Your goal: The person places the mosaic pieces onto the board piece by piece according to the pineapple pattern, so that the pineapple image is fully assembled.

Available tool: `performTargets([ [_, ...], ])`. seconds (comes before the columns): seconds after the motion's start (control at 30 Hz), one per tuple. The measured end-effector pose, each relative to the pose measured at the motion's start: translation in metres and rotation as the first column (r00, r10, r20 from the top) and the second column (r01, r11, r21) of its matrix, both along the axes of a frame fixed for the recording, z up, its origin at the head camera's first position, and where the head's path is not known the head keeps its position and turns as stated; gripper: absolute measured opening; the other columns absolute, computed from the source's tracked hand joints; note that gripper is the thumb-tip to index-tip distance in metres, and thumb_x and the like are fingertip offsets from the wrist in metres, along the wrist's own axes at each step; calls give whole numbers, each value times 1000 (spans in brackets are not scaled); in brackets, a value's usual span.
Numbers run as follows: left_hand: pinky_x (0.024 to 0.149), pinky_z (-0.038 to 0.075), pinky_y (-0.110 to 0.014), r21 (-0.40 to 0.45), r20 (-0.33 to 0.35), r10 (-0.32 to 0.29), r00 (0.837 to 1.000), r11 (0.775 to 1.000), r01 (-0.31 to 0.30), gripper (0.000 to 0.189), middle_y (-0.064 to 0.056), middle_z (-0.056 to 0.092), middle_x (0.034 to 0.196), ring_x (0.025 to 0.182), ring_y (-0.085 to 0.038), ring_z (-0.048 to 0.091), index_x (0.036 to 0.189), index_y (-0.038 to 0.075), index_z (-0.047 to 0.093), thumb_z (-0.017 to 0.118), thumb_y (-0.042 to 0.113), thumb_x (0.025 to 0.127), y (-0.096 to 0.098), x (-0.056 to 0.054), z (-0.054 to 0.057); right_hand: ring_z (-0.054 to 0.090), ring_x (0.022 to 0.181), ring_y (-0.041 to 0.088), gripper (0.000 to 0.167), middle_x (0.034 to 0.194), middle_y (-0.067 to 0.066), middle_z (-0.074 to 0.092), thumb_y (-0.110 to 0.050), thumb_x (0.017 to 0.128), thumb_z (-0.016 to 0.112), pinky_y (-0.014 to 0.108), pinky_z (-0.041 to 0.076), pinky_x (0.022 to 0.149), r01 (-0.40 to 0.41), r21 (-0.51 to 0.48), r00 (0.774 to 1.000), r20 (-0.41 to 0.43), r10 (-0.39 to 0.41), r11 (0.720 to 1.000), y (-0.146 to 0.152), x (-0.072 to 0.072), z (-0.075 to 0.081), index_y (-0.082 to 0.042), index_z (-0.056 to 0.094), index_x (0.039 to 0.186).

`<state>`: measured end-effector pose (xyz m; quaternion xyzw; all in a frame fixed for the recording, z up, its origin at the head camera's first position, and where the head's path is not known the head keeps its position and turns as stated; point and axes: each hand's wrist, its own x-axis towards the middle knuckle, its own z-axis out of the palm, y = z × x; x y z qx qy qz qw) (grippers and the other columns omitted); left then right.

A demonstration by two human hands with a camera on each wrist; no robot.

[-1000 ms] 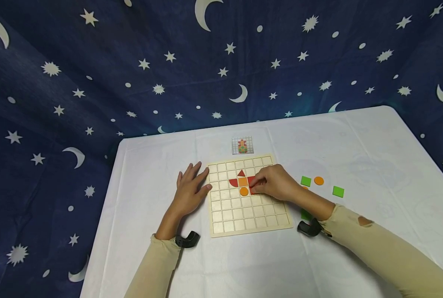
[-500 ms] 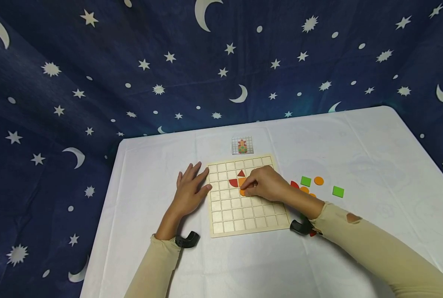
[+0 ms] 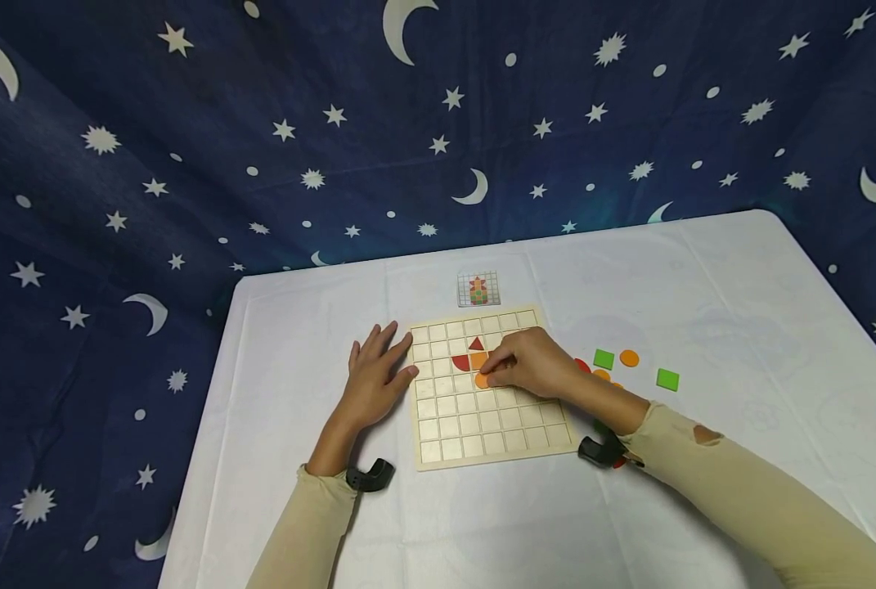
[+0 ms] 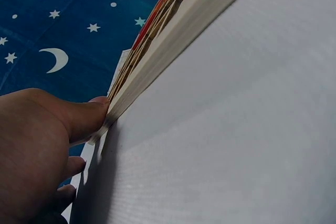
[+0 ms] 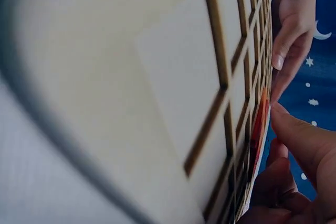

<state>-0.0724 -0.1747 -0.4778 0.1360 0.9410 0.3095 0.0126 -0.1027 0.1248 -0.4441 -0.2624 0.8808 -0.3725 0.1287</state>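
navy backdrop (image 3: 379,188): pale moon-and-star print | white-clothed table (image 3: 482,532): faint creases, rounded far corners

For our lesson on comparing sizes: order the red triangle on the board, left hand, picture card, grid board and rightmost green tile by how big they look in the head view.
Largest: grid board, partly covered by the right hand
Left hand
Picture card
Rightmost green tile
Smallest: red triangle

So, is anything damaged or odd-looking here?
Yes: the right sleeve has a ragged hole near its cuff, as if torn; the left sleeve shows none. Nothing on the board looks askew, though the right hand hides part of it.
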Motion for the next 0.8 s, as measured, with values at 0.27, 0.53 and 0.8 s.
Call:
performTargets([
  [0.27, 122, 4, -68, 0, 2, 4, 1000, 1000, -4, 57, -15, 32, 166, 158, -40, 16, 151, 12, 51, 64, 35, 100, 1, 1, 1, 64, 82, 10, 13, 90, -11, 76, -23, 84, 86, 26, 49, 67, 80, -14, 996, 39, -79, 997, 27, -5, 13, -21, 84, 97],
  [0.53, 122, 3, -68, 6, 5, 5, 1000, 1000, -6, 57, -15, 32, 166, 158, -40, 16, 151, 12, 51, 64, 34, 100, 2, 1, 2, 60, 82, 17, 18, 92, -10, 74, -24, 86, 85, 28, 49, 70, 129, 42, 991, 43, -130, 991, 71, -13, 26, -20, 83, 103],
  [0.8, 123, 3, -68, 7, 4, 5, 1000, 1000, -5, 57, -15, 32, 166, 158, -40, 16, 151, 11, 51, 64, 35, 101, 2, 2, 2, 58, 80, 16, 19, 88, -9, 72, -20, 83, 86, 26, 50, 70, 132, 154, 991, 6, -135, 979, 113, -15, 23, -20, 84, 102],
])
